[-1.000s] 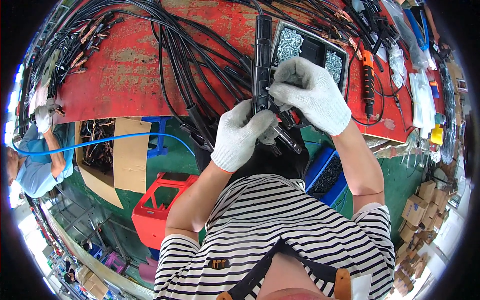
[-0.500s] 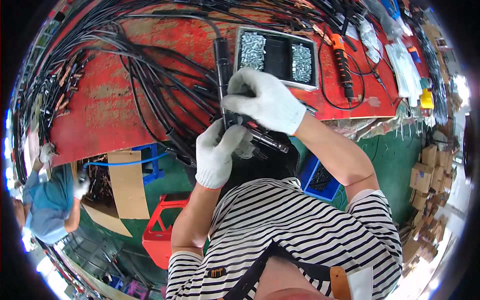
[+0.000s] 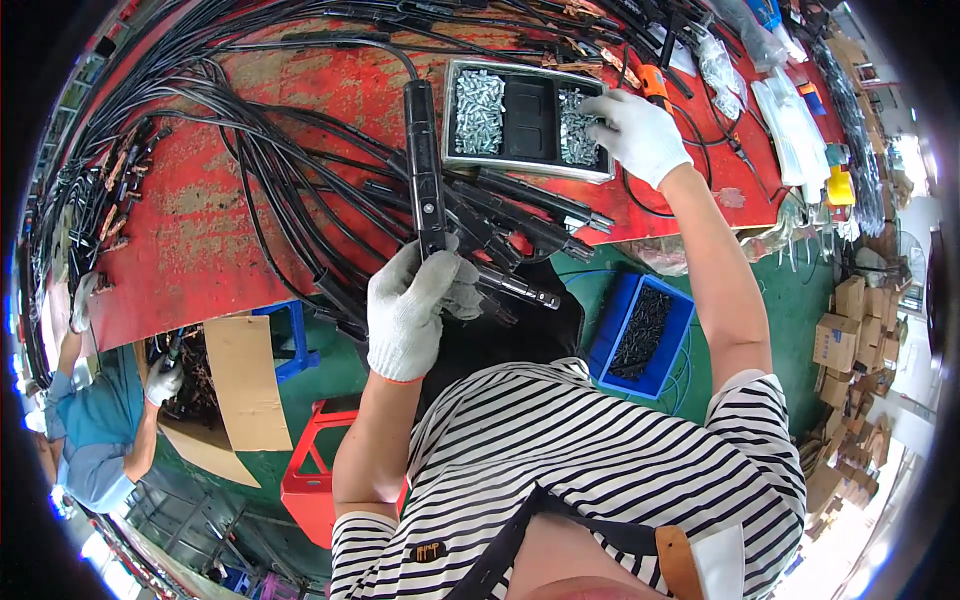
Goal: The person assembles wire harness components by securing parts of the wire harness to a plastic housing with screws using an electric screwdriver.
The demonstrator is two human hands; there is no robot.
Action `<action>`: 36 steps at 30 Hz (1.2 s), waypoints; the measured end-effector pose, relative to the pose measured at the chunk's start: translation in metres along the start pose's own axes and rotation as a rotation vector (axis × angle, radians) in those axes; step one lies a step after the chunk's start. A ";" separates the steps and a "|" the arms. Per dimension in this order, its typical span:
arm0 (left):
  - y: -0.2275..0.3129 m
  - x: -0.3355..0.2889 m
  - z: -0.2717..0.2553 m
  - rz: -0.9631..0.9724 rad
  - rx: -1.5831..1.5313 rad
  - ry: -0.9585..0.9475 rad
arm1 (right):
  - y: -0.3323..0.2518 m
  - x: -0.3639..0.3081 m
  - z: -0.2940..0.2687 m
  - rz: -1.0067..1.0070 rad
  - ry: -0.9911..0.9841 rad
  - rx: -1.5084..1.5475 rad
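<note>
My left hand (image 3: 415, 310), in a white knit glove, is closed round the lower end of a black cable handle (image 3: 424, 150). The handle stands nearly upright, a small screw showing in its side and a cable leaving its top. A black rod with a metal tip (image 3: 520, 288) juts to the right from beside the same hand; whether it joins the handle is hidden. My gloved right hand (image 3: 640, 135) reaches over the right compartment of a tray (image 3: 530, 168), fingers apart at the small silver screws (image 3: 577, 125). Another heap of screws (image 3: 480, 112) fills the left compartment.
Black cables (image 3: 270, 140) and more black handles (image 3: 530, 215) lie on the red table (image 3: 190, 200). An orange-and-black power tool (image 3: 653, 85) is behind my right hand. Below stand a blue bin (image 3: 605, 345) and a red stool (image 3: 305, 480). A co-worker (image 3: 100, 430) is at left.
My right hand has left the handle and moved right to the screw tray. My left hand keeps its hold, shifted slightly left and down with the handle.
</note>
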State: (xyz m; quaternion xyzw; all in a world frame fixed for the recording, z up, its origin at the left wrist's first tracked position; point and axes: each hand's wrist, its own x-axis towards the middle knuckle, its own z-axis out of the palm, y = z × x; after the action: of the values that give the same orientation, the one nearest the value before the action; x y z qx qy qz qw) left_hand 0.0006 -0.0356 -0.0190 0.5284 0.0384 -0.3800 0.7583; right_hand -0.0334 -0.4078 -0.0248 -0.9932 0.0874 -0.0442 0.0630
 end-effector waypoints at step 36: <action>-0.001 -0.001 0.005 0.035 0.000 0.010 | -0.092 -0.013 -0.030 0.317 -0.066 1.268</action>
State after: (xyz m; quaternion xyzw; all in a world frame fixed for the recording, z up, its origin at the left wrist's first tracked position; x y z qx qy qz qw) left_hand -0.0023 -0.0392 -0.0175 0.5310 0.0333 -0.3640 0.7645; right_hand -0.0333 -0.3193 0.0156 -0.7393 0.1879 -0.0471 0.6449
